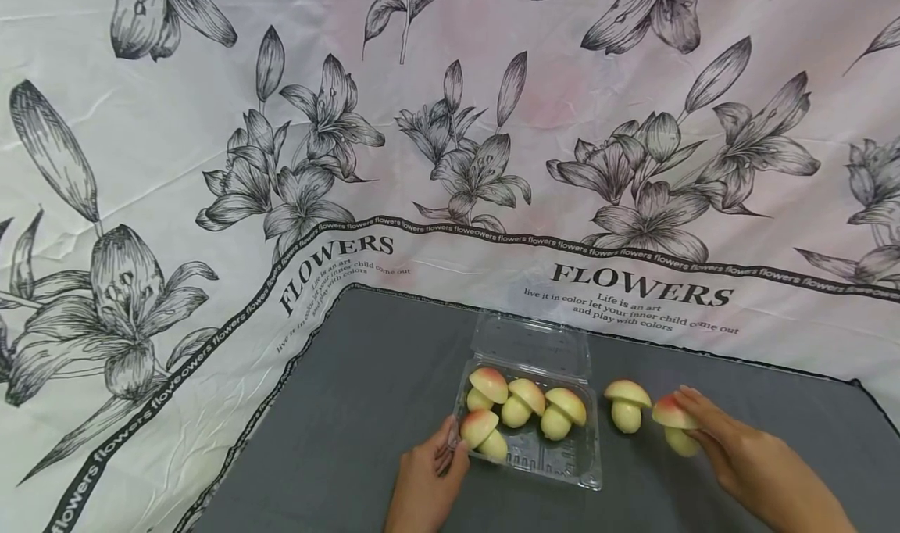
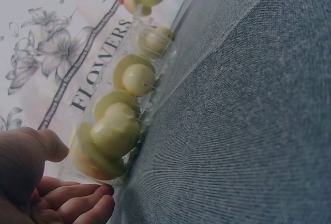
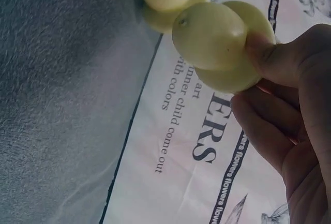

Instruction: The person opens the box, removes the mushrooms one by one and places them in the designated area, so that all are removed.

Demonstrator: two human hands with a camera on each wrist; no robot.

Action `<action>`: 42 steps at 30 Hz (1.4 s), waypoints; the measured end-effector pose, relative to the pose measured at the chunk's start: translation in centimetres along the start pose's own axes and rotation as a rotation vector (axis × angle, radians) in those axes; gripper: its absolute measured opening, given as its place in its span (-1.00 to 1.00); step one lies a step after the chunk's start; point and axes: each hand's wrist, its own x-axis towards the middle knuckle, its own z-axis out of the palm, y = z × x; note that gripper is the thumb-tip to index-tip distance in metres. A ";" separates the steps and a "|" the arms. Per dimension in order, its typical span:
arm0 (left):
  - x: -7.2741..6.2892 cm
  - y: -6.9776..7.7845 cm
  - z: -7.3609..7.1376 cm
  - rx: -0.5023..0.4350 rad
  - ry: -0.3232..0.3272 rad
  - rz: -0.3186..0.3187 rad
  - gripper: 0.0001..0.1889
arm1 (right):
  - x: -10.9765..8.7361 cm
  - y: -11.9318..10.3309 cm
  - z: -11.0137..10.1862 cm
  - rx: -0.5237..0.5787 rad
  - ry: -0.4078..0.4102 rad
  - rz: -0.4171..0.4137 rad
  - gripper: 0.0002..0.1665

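A clear plastic clamshell box [image 1: 594,451] lies on the grey surface with its lid [image 1: 530,345] folded back. Several yellow mushroom-shaped pieces with reddish caps sit inside, among them a front-left piece [image 1: 485,433]. My left hand [image 1: 432,459] grips the box's left side; in the left wrist view its thumb [image 2: 54,146] is at the wall and the fingers curl low beside it. To the right of the box, my right hand [image 1: 738,439] pinches another mushroom-shaped piece [image 3: 209,38] by its cap, stem pointing away from the palm.
One loose mushroom-shaped piece [image 1: 627,408] stands on the grey cloth [image 1: 337,408] between the box and my right hand. Behind the cloth rises a white flower-printed sheet [image 1: 450,271] with black lettering.
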 end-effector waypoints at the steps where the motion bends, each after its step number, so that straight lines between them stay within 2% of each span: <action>1: 0.0 0.0 0.0 0.000 0.000 -0.002 -0.32 | 0.0 0.1 0.0 0.007 0.003 0.016 -0.06; 8: -0.1 0.5 -0.1 -0.032 -0.018 -0.022 -0.30 | -0.4 0.9 0.4 0.048 -0.026 0.153 -0.28; 14: -0.1 0.5 0.0 -0.026 -0.014 -0.020 -0.31 | -0.1 1.4 0.7 0.053 -0.011 0.174 -0.37; 20: 0.0 0.5 -0.1 -0.016 -0.009 -0.040 -0.29 | 0.2 1.7 1.0 0.062 -0.083 0.236 -0.42; 30: 0.2 0.7 0.0 -0.028 -0.012 -0.033 -0.28 | 0.6 2.5 1.6 0.064 -0.025 0.212 -0.48; 39: 0.2 0.7 0.1 -0.028 -0.003 -0.037 -0.28 | 1.5 2.6 1.9 0.079 -0.121 0.237 -0.52; 42: 0.1 0.7 0.0 -0.019 0.001 -0.036 -0.29 | 1.4 2.6 2.1 0.079 -0.119 0.239 -0.53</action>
